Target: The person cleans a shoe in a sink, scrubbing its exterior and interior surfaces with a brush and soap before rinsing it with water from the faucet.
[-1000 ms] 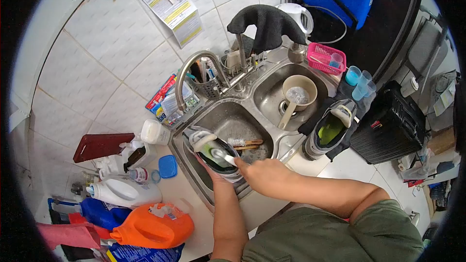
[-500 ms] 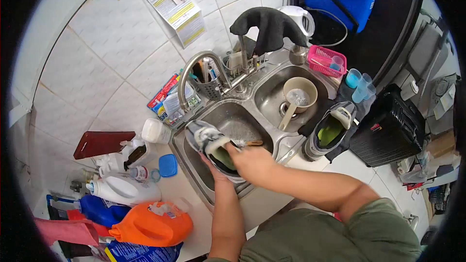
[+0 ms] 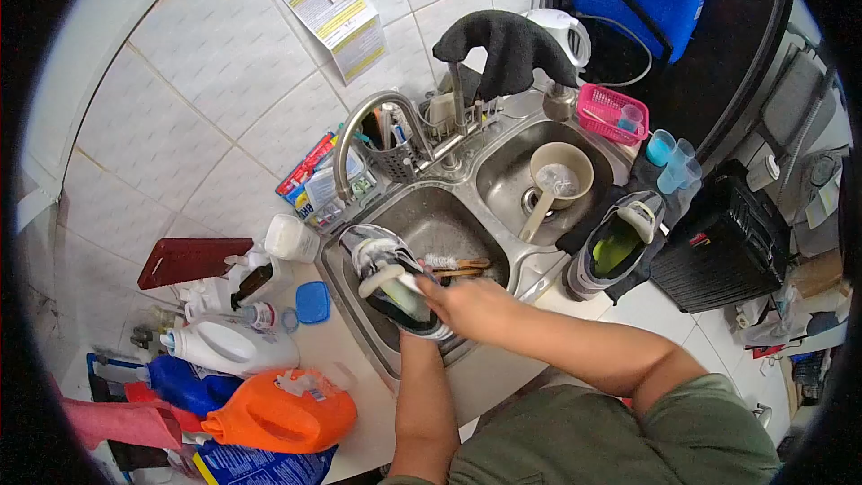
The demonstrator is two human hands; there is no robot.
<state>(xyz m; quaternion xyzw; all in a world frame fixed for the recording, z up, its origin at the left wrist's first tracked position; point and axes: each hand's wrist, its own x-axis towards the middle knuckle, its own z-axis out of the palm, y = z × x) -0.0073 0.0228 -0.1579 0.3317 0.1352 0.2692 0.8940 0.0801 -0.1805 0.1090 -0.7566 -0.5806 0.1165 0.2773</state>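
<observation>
A grey and white sneaker (image 3: 382, 256) is held tilted over the left sink basin (image 3: 489, 238), its opening with the pale green insole facing me. My left hand (image 3: 418, 339) supports it from below, fingers hidden behind the shoe. My right hand (image 3: 462, 305) is closed at the shoe's opening, beside the pale tongue. A slim white piece shows at its fingertips; I cannot tell whether it is a tool or part of the shoe. Brushes with wooden handles (image 3: 471, 264) lie in the basin behind. The matching sneaker (image 3: 620, 251) stands right of the sink.
A beige dipper (image 3: 585, 181) sits in the right basin. A curved faucet (image 3: 339, 157) arches over the left one. An orange jug (image 3: 278, 413), a white bottle (image 3: 229, 346) and a blue lid (image 3: 312, 303) occupy the left counter. A pink basket (image 3: 612, 112) stands at the back right.
The sneaker has turned slightly in my left hand, whose fingers have gone out of sight behind it. My right hand has shifted a little down and right. Brush handles show more clearly.
</observation>
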